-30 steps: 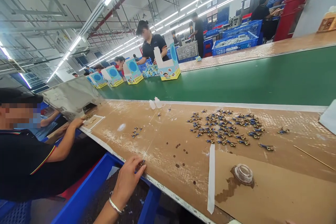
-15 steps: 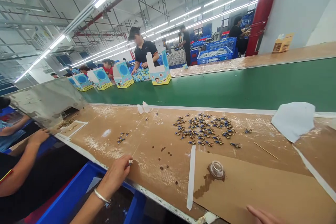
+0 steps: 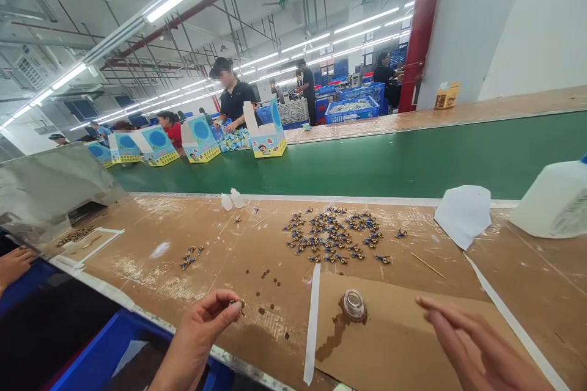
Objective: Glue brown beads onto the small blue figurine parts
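My left hand [image 3: 202,336] is closed in a pinch over the front edge of the table. Between thumb and forefinger it holds a small dark piece with a gold spot [image 3: 242,304], partly hidden by the fingertips. Over the cardboard sheet [image 3: 394,348] on the right, my right hand [image 3: 477,342] has its fingers stretched out, and I see nothing in them. A small clear cup [image 3: 354,304] with brown liquid around its base sits on the cardboard near that hand. Beyond it lies a spread of small blue-and-gold pieces [image 3: 330,235].
Small brown discs [image 3: 261,293] and a few blue-and-gold pieces [image 3: 190,256] lie to the left. Behind are two small white bottles [image 3: 232,198], a thin stick [image 3: 427,266], white paper [image 3: 463,214] and a jug [image 3: 554,198]. A green conveyor [image 3: 367,165] carries open boxes [image 3: 200,139]; co-workers stand beyond.
My left hand has turned, and the piece in its pinch shows more clearly. My right hand has come further into view over the cardboard. The view has swung right, showing the jug.
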A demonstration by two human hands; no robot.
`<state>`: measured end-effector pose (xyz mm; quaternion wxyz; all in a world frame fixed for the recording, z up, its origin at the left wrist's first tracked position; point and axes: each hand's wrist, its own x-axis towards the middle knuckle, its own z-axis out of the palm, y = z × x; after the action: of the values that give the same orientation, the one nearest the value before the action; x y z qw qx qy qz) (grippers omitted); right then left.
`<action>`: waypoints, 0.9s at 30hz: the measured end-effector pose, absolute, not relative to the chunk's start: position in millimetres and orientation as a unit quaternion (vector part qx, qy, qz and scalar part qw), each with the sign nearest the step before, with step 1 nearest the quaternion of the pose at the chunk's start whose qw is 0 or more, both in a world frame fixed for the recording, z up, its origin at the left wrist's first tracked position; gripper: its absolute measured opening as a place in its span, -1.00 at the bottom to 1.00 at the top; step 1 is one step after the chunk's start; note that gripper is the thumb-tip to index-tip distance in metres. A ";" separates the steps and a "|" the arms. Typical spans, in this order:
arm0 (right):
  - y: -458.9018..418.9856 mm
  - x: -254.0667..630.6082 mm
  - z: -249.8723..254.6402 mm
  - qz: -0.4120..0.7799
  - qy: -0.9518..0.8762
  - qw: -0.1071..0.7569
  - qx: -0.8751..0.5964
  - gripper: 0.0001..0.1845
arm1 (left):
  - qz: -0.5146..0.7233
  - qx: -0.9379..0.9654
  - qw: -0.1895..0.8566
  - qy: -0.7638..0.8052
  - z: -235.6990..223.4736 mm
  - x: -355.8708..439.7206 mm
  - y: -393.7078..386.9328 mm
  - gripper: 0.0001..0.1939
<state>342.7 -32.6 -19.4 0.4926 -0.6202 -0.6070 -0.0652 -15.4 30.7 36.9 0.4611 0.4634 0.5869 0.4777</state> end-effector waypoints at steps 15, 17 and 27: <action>23.2 380.4 -16.3 -0.006 -0.418 0.606 -0.676 -0.67 | 0.461 0.465 0.529 0.540 30.2 61.6 39.9 -0.69; 23.2 381.7 -14.4 -0.003 -0.411 0.609 -0.678 -0.68 | 0.457 0.472 0.526 0.540 32.8 72.4 41.8 -0.69; 20.5 374.1 -8.1 0.029 -0.419 0.637 -0.647 -0.76 | 0.414 0.502 0.532 0.542 40.8 99.2 45.5 -0.74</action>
<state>374.1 20.5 -8.1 0.6369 -0.6466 -0.4188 0.0286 99.2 45.5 40.8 0.5316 0.5019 0.5421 0.4142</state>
